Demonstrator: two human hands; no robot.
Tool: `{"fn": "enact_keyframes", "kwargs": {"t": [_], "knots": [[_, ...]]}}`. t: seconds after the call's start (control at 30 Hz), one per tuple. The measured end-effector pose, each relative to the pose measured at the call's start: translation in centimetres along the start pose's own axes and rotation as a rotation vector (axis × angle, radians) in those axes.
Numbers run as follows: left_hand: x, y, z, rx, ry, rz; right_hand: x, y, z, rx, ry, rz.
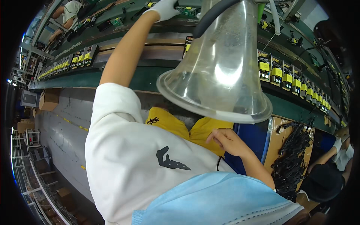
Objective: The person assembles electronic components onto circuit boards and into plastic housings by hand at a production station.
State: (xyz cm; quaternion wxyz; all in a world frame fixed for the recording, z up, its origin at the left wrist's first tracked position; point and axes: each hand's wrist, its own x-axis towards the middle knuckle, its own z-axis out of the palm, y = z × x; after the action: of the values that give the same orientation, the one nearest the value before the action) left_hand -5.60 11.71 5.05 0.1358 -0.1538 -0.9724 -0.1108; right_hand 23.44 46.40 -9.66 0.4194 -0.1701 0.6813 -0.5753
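Note:
My left hand, in a white glove, reaches far forward over the green line at the top edge. Its thumb points toward the end of a green circuit board; the other fingers are partly cut off, so I cannot tell whether it grips the board. My bare right hand is low over my yellow trousers, with its fingers curled in and nothing seen in them. Between my hands and the line hangs a large clear plastic funnel-shaped hood, hiding part of the line.
Rows of boards with yellow-wrapped parts stand at left and right. A grey hose crosses the hood. Black cables lie in a heap on cardboard at right, near another person. A carton stands at left.

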Motion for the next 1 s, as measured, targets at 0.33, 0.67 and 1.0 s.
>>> {"fn": "enact_keyframes", "kwargs": {"t": [0.33, 0.67, 1.0], "knots": [[-22.8, -13.1, -1.8, 0.938, 0.547, -0.909, 0.7, 0.4, 1.0, -0.054, 0.109, -0.066], [-25.1, -11.5, -1.6, 0.35, 0.436, -0.903, 0.5, 0.0, 1.4, -0.041, 0.174, -0.087], [-28.8, 1.8, 2.4, -0.9, 0.482, -0.449, -2.1, -2.6, 2.0, -0.173, 0.137, -0.092]]}}
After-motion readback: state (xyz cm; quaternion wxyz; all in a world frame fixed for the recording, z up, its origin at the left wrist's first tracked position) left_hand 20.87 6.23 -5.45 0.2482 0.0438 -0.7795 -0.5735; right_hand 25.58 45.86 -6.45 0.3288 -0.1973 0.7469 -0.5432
